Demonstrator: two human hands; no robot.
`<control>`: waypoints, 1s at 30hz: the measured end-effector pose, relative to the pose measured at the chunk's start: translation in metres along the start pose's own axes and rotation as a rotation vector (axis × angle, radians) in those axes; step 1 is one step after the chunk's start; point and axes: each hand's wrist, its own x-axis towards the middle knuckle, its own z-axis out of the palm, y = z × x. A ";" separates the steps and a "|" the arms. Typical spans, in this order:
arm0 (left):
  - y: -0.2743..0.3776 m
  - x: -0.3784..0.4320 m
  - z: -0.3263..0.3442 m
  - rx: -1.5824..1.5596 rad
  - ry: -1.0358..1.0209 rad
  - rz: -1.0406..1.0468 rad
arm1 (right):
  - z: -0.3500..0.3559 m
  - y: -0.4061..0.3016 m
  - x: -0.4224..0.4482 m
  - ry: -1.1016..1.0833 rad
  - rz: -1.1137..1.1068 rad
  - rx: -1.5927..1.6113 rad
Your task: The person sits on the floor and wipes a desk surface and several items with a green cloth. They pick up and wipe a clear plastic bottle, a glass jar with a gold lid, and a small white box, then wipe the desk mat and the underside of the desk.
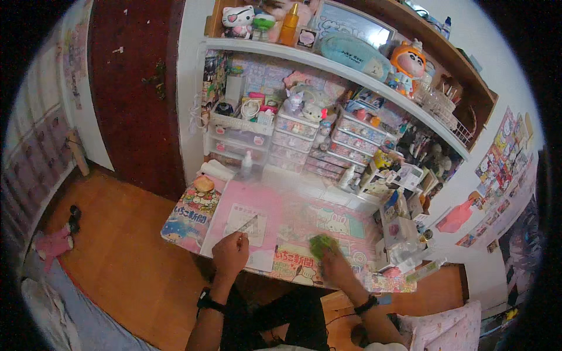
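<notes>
My left hand (230, 253) is over the lower part of a pink sheet or folder (254, 193) on the desk. From its fingers a thin, pointed, pale object (249, 223) sticks out, too blurred to name. Under its tip lies a white paper (235, 215) that bears writing. My right hand (336, 263) grips a crumpled green cloth or sponge (320, 245). That green thing is on or just above the printed desk mat (303, 259), right of the pink sheet. A black band circles each wrist.
A bun-like item (204, 184) sits at the desk's left. Small drawer units (287, 149) and a pump bottle (246, 163) line the back. Boxes and bottles crowd the right edge, near a clear box (399, 241). A loaded shelf (307, 55) hangs above.
</notes>
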 end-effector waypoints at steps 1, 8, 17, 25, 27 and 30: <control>0.000 0.000 0.001 0.033 0.016 0.002 | -0.003 0.017 0.008 0.081 0.032 -0.180; -0.004 0.000 0.010 0.123 0.025 -0.008 | 0.017 0.024 0.040 0.139 0.001 -0.196; -0.008 0.001 0.010 0.020 -0.065 -0.119 | -0.005 -0.001 -0.047 0.198 0.138 -0.088; -0.008 0.002 0.015 0.129 -0.031 -0.102 | 0.025 -0.008 -0.033 0.352 0.230 -0.252; -0.013 0.002 0.015 0.165 -0.064 -0.135 | 0.040 -0.030 -0.047 0.336 0.053 -0.128; -0.018 0.002 0.018 0.086 0.010 -0.072 | 0.035 -0.029 -0.068 0.285 -0.004 -0.100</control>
